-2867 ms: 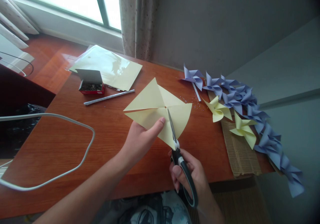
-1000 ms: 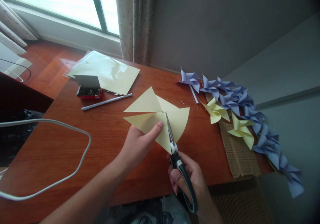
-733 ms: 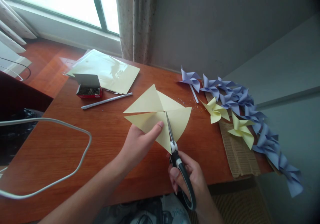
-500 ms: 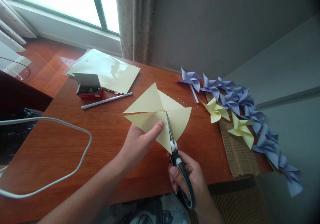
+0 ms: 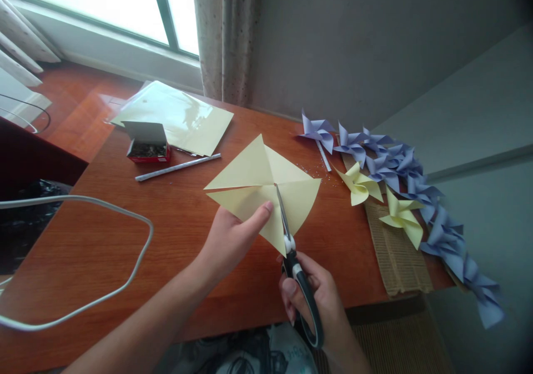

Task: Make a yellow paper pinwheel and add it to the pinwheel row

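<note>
A pale yellow square of paper point(image 5: 245, 165) is held above the table, slit from its corners towards the middle. My left hand point(image 5: 239, 232) pinches it from the lower left, thumb on top and the other fingers hidden underneath. Black and white scissors point(image 5: 306, 290) are in my right hand point(image 5: 320, 285), with fingers through the handles. Their blades lie along the lower slit, and the tip is close to the paper's centre. The blades look nearly closed.
Blue paper pinwheels point(image 5: 416, 168) and two yellow pinwheels point(image 5: 402, 215) lie at the right around corrugated cardboard point(image 5: 395, 263). Behind my left hand are a wrapped paper stack point(image 5: 200, 124), an open red box point(image 5: 150, 151) and a paper stick point(image 5: 179, 167). A white cable point(image 5: 141, 257) loops across the left.
The paper's upper flaps have shifted slightly, the top corner a little up and to the right. Both hands and the scissors are almost where they were.
</note>
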`<move>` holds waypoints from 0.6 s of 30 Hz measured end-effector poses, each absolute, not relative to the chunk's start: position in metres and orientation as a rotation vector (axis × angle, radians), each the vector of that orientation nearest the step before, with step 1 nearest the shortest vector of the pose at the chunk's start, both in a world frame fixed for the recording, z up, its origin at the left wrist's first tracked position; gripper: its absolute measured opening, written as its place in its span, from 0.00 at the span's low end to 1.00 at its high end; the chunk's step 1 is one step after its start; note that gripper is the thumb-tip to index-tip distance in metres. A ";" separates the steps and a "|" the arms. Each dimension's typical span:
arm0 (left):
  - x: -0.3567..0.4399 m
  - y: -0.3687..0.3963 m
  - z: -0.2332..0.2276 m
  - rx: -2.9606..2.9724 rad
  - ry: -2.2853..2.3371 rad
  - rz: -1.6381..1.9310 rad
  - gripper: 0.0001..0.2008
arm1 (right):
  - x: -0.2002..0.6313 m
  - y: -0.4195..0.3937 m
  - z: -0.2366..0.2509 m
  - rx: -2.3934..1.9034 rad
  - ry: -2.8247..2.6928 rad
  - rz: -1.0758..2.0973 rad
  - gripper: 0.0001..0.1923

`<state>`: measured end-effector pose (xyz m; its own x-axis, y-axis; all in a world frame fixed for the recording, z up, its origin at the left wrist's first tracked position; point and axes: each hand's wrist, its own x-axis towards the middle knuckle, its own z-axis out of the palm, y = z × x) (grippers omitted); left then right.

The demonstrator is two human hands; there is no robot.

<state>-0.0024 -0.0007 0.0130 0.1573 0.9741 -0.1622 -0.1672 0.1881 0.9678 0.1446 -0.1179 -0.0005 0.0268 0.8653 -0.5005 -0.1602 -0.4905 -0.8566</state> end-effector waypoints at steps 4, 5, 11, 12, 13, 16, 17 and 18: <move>-0.003 0.000 0.012 1.016 1.061 1.044 0.12 | 0.144 -0.118 0.003 -1.476 -0.728 1.603 0.30; -0.003 0.000 0.012 1.020 1.063 1.041 0.12 | 0.143 -0.118 0.005 -1.470 -0.719 1.607 0.30; -0.004 -0.001 0.014 1.012 1.077 1.073 0.14 | 0.143 -0.117 0.011 -1.449 -0.744 1.642 0.30; -0.005 0.000 0.013 1.005 1.085 1.090 0.15 | 0.143 -0.119 0.011 -1.459 -0.757 1.645 0.30; -0.006 0.001 0.012 0.997 1.097 1.116 0.15 | 0.144 -0.120 0.010 -1.471 -0.770 1.652 0.30; -0.010 0.006 0.009 0.948 1.135 1.229 0.15 | 0.151 -0.124 0.006 -1.528 -0.826 1.665 0.31; -0.012 0.008 0.008 0.908 1.141 1.284 0.15 | 0.154 -0.124 0.004 -1.560 -0.857 1.657 0.30; -0.014 0.011 0.007 0.854 1.142 1.350 0.14 | 0.158 -0.124 0.002 -1.602 -0.897 1.635 0.29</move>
